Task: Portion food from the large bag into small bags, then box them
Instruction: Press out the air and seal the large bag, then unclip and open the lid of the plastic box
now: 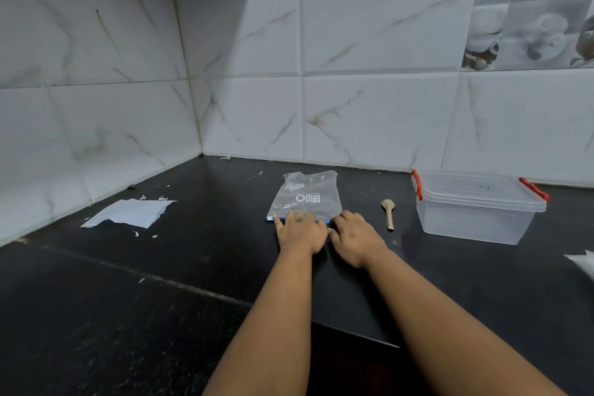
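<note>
left hand [300, 230]: flat, fingers pressing the bag's blue zip edge | right hand [353, 235]: fingers bent, pressing the same edge | bag [305, 198]: flat on black counter [193, 267] | spoon [388, 212], lidded box [475, 206]: to its right

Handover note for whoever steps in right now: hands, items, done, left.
Left hand: fingers flat, pressing the blue zip edge of the clear zip bag.
Right hand: fingers curled at the same edge, grip unclear.
Bag lies flat on the black counter; contents hard to make out. Small spoon lies to its right, lidded clear box with red clips further right.
Done: apparently filling; sealing under way.
Left: finish sealing, open the box, put the bag in.
</note>
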